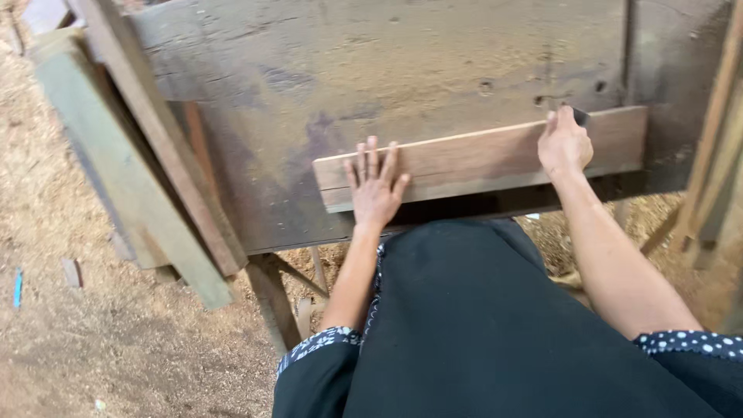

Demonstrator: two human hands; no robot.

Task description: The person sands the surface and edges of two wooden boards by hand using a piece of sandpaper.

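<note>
Head view | plank (480, 159) lies across surface (309, 70), 3 o'clock of centre | left hand (377, 186) flat, fingers spread, pressing plank | right hand (565, 143) closed on small dark tool (580, 116), perhaps a marker | step: marking plank; next needs steady hold

No packages, labels, signs or screens are seen anywhere in the view.
</note>
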